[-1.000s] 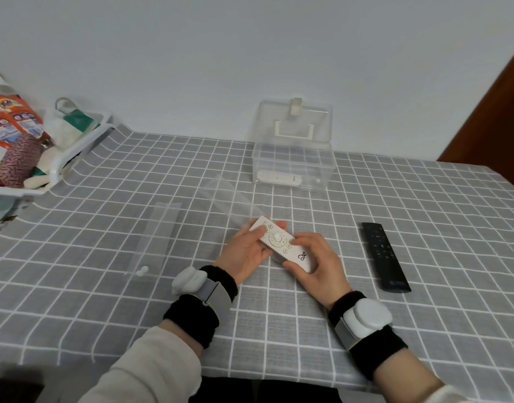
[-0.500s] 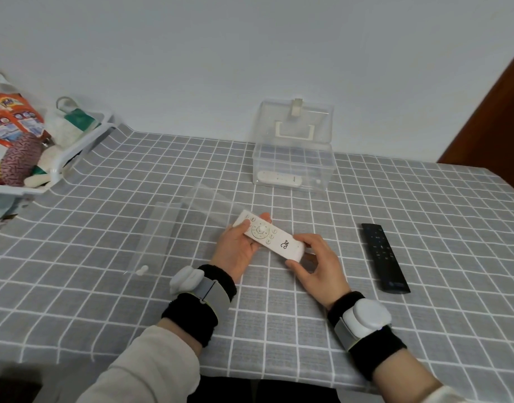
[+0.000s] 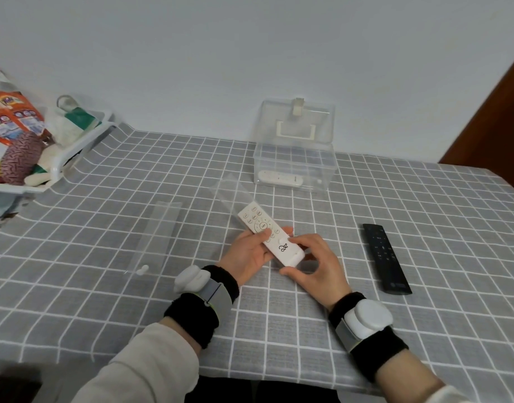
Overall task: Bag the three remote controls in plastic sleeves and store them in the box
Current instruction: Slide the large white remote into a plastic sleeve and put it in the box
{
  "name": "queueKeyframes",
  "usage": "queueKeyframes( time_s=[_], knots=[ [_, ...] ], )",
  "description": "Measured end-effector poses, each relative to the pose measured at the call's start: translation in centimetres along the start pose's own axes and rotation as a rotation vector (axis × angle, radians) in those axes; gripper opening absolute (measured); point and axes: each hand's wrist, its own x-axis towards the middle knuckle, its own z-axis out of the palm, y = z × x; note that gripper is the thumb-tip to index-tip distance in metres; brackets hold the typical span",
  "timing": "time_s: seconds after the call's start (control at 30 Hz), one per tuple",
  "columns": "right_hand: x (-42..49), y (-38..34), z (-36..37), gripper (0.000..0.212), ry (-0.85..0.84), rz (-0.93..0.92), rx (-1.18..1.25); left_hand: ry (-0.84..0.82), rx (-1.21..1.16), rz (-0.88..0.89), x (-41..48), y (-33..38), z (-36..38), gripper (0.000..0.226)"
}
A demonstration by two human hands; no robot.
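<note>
Now, grip first. Your left hand [image 3: 248, 253] cups the white remote [image 3: 271, 238] from below, with the thumb laid across its keypad. Your right hand [image 3: 319, 265] pinches the near end, forefinger on the face and thumb under the butt. Both grips are closed on the same remote, held just above the table [image 3: 279, 315].

Change over the last second: the remote has swung from lying across your palms to pointing away up-left. Its head has slid forward toward the clear sleeve [image 3: 231, 191]. Your right forefinger has come up onto the top face from the end. The head now sits at the sleeve's mouth; whether it is already inside cannot be told through clear plastic. Reading: insertion of this remote is only just under way. A push from the right hand along the remote's length looks the likely need, with the left steadying the mouth.

Count.
- **Remotes, three:** the one in hand; a boxed remote [image 3: 280, 178], white, lying in the box [image 3: 322, 170] at the table's far side; and a black remote [image 3: 385, 257], bare on the cloth to your right and well apart from your hands.
- **Sleeves seen, two:** the one being loaded, and a spare sleeve [image 3: 158, 231] lying flat to your left with a small white piece at its near end. Whether the boxed remote is sleeved is not clear.
- **Box, one:** its lid [image 3: 297, 123] stands open.
- **Basket, one:** a basket [image 3: 20, 189] of oddments, far left.
</note>
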Motion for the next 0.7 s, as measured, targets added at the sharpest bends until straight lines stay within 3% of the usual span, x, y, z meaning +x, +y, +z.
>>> queueKeyframes(
  time_s=[0.1, 0.23, 0.4, 0.7],
  knots=[
    [-0.03, 0.2, -0.02, 0.045, 0.016, -0.021, 0.119, 0.041, -0.067, 0.049, 0.19, 0.27, -0.34, 0.024],
    [-0.02, 0.17, -0.01, 0.053, 0.015, 0.134, 0.338, 0.045, -0.107, 0.06, 0.27, 0.39, -0.59, 0.026],
    [0.1, 0.52, 0.02, 0.046, -0.057, 0.225, 0.538, 0.013, -0.104, 0.047, 0.07, 0.38, -0.42, 0.033],
    [0.16, 0.54, -0.11, 0.041, -0.115, 0.314, 0.662, -0.007, -0.011, 0.016, -0.03, 0.2, 0.06, 0.031]
  ],
)
